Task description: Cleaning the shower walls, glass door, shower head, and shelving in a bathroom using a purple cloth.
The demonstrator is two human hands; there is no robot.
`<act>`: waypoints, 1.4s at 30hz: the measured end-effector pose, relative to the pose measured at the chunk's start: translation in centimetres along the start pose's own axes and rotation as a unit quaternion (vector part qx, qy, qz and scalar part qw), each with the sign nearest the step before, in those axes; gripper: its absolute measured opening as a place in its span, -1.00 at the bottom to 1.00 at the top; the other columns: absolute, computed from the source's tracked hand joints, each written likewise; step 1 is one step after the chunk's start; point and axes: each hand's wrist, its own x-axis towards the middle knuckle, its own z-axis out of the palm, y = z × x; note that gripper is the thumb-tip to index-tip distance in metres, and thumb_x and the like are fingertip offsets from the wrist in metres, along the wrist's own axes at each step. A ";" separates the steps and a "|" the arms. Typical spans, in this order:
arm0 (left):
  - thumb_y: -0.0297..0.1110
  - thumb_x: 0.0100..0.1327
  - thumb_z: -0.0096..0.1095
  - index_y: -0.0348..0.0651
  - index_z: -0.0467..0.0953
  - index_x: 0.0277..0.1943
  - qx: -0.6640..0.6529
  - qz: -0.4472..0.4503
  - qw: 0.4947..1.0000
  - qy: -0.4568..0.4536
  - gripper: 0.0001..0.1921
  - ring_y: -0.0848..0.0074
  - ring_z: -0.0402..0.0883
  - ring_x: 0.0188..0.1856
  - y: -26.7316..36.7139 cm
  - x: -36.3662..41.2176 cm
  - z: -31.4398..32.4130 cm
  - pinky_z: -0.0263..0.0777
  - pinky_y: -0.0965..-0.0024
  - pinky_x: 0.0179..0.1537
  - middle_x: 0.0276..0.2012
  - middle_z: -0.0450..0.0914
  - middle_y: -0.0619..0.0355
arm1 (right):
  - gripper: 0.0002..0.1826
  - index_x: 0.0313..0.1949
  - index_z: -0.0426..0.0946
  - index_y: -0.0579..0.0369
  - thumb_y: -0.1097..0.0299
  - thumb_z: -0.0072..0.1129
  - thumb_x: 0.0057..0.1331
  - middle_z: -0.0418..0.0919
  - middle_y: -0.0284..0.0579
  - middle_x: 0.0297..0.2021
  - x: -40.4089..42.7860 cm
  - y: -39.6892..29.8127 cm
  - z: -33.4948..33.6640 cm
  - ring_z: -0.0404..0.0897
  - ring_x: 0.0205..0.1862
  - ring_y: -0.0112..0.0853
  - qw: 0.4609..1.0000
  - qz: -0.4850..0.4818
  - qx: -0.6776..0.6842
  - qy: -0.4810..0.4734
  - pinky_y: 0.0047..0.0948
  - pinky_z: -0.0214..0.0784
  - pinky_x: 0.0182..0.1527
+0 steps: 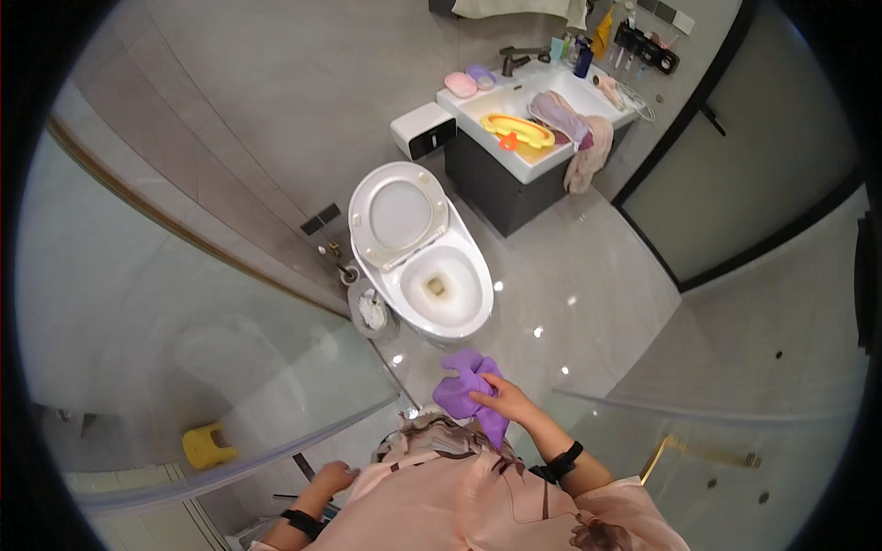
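A crumpled purple cloth [463,387] hangs from my right hand [508,399], pinched between thumb and fingers in front of my body. My left hand [336,476] is low at my left side, its fingers partly hidden beside the pink garment; whether they hold anything does not show. Before me stands a white toilet [475,275] with its lid and seat [358,206] raised. Some yellowish-brown staining marks the bottom of the bowl [435,285].
A sink [475,103] holds a yellow plastic basin [517,129] and draped clothes [565,120]. Beside the toilet are a waste bin [372,310] and a toilet brush [348,274]. Glass panels [289,413] flank me. A yellow stool [207,446] is at left, a frosted door [744,151] at right.
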 end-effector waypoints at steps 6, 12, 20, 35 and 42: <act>0.03 0.20 0.16 -0.16 0.53 0.05 -0.099 0.109 0.988 -0.042 -0.51 0.09 0.61 -0.05 8.6 2.9 2.3 0.45 0.21 -0.01 -0.16 0.64 -0.13 | -0.41 0.10 0.43 0.06 0.00 0.27 0.18 0.59 -0.02 -0.12 3.8 -2.6 -7.8 0.58 -0.11 -0.27 0.999 -0.021 -0.044 -0.016 -0.38 0.40 -0.05; -0.17 0.27 0.15 -0.18 0.51 0.03 -0.284 0.180 0.937 0.100 -0.64 0.19 0.65 -0.16 16.8 6.4 -2.2 0.49 0.29 -0.10 -0.28 0.67 -0.05 | -0.42 0.08 0.43 0.09 0.02 0.28 0.17 0.60 -0.04 -0.15 7.5 -3.8 -13.1 0.59 -0.12 -0.28 0.990 -0.080 -0.112 0.003 -0.37 0.41 -0.06; -0.29 0.29 0.10 -0.31 0.50 -0.01 -0.332 0.108 0.937 -0.024 -0.69 0.43 0.67 -0.23 18.3 12.2 -1.9 0.51 0.38 -0.16 -0.24 0.68 0.04 | -0.43 0.12 0.33 0.23 0.12 0.23 0.25 0.53 -0.04 -0.07 15.4 -9.8 -17.3 0.53 -0.05 -0.36 0.988 -0.138 -0.036 0.063 -0.42 0.36 0.01; -0.39 0.32 0.08 -0.24 0.48 -0.01 -0.401 0.192 0.877 0.180 -0.77 0.29 0.68 -0.24 30.8 20.5 -20.8 0.50 0.37 -0.20 -0.30 0.67 -0.04 | -0.47 0.16 0.04 0.01 0.30 0.08 0.30 0.36 0.00 0.04 40.5 -21.1 -24.3 0.49 0.01 -0.14 0.931 0.022 0.364 0.006 0.08 0.44 -0.13; -0.29 0.29 0.14 -0.24 0.52 -0.11 -0.436 -0.015 0.875 0.208 -0.77 0.33 0.69 -0.25 31.1 17.0 -10.1 0.52 0.34 -0.20 -0.33 0.69 0.05 | -0.39 0.21 -0.04 -0.09 0.34 0.08 0.27 0.34 0.06 0.04 65.3 -19.4 -25.9 0.45 -0.02 -0.02 0.892 0.138 0.427 -0.052 0.27 0.36 -0.14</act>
